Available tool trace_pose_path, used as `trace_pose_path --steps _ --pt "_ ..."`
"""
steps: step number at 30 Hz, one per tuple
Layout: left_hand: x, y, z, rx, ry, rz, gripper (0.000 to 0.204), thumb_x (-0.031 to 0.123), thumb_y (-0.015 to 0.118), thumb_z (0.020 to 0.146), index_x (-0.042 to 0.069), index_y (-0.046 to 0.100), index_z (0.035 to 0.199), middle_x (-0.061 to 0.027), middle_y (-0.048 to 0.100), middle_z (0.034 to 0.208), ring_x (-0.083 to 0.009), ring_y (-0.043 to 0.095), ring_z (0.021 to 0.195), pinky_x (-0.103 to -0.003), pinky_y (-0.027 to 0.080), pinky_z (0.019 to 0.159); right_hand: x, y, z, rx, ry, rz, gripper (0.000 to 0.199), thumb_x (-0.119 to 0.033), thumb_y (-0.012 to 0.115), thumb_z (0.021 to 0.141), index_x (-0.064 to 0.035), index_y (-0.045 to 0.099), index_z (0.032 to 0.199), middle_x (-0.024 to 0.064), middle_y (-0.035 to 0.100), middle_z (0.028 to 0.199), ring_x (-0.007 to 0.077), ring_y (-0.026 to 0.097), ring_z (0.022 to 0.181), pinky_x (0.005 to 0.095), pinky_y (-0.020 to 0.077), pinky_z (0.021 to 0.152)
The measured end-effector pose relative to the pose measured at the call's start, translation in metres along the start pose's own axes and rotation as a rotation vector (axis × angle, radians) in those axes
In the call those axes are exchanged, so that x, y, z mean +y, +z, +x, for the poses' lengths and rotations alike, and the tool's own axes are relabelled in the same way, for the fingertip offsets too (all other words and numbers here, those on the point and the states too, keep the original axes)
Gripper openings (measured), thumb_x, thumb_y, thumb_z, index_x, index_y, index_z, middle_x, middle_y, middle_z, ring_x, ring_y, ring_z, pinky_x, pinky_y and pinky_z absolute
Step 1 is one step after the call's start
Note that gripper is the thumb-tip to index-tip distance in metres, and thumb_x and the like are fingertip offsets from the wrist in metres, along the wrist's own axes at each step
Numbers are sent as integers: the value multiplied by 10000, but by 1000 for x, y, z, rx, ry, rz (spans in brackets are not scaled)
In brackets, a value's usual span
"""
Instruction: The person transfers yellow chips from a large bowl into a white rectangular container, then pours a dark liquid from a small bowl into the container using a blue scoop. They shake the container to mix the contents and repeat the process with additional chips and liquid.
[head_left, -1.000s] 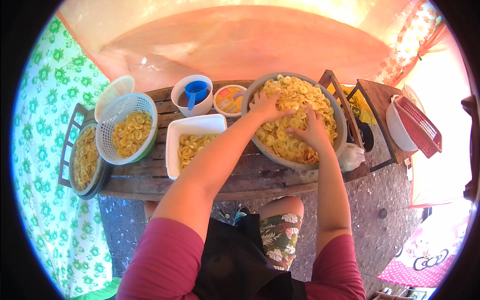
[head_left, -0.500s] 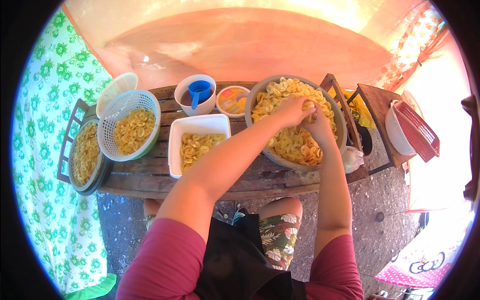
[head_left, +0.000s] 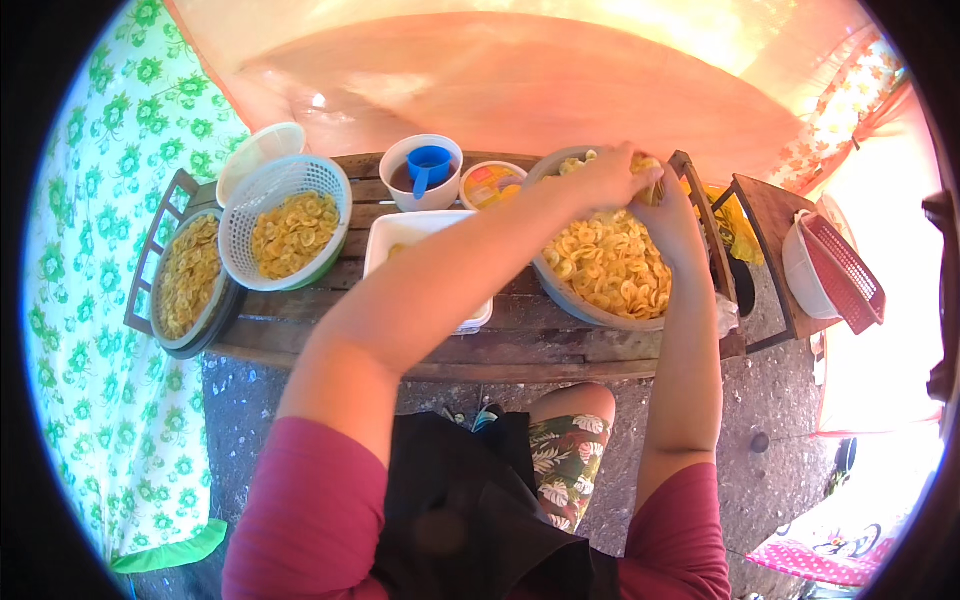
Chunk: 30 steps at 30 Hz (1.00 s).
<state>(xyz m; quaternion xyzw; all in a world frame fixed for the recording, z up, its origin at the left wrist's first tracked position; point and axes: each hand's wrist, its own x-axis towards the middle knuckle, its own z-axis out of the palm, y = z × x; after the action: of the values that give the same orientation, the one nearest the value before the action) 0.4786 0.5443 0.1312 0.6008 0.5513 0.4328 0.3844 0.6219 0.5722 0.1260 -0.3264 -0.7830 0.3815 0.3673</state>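
A big grey bowl (head_left: 600, 312) heaped with yellow banana chips (head_left: 610, 265) stands on the wooden table (head_left: 400, 340) at the right. Both my hands are raised over its far side. My left hand (head_left: 610, 175) reaches across from the left and cups a bunch of chips. My right hand (head_left: 668, 205) is pressed against it, fingers closed around the same bunch of chips (head_left: 648, 168). Under my left forearm lies a white rectangular tray (head_left: 400, 235), mostly hidden.
A white mesh basket (head_left: 285, 225) of chips and a round dark pan (head_left: 185, 280) of chips stand at the left. A white cup with a blue scoop (head_left: 425, 170) and a small tub (head_left: 492, 185) sit at the back. A red-and-white basket (head_left: 835, 270) rests on a side stand.
Both hands have lifted from the surface of the chip heap toward the bowl's far rim, carrying a handful of chips. My view has shifted slightly right.
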Motion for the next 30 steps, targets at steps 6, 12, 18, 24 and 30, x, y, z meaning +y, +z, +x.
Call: trace_pose_path --steps 6,12,18,24,30 --pt "-2 -76 -73 108 46 -87 564 399 531 941 22 397 1338 -156 526 1237 -223 522 1087 -357 459 883 -59 75 0 -58 -61 43 512 -95 702 764 -15 479 1218 166 583 1105 267 561 1063 360 449 880" --pt "-61 -113 -160 115 -414 -162 688 505 491 926 62 303 1418 -174 372 1417 -294 332 1317 -501 328 1031 -31 182 -28 -297 -17 55 523 -74 737 709 1 508 1173 182 593 1082 310 565 1054 378 445 896" --pt "-111 -132 -197 91 -629 -73 632 416 514 936 84 303 1431 -168 363 1432 -298 366 1310 -484 380 1003 9 217 -40 -381 135 -204 219 -23 643 787 -10 654 1006 109 658 952 180 639 832 310 507 732" --pt "-146 -144 -222 311 -357 68 380 197 540 923 33 503 1264 -146 537 1224 -235 551 1051 -340 470 847 -3 179 -22 -298 251 259 227 -36 607 808 -3 658 1027 59 661 918 130 612 767 272 516 664" --pt "-176 -122 -252 693 -129 481 376 101 597 843 33 524 1206 -188 515 1144 -370 493 1063 -445 419 907 7 78 8 182 129 -390 225 -145 572 873 -64 659 1064 98 682 988 210 649 846 323 506 726"
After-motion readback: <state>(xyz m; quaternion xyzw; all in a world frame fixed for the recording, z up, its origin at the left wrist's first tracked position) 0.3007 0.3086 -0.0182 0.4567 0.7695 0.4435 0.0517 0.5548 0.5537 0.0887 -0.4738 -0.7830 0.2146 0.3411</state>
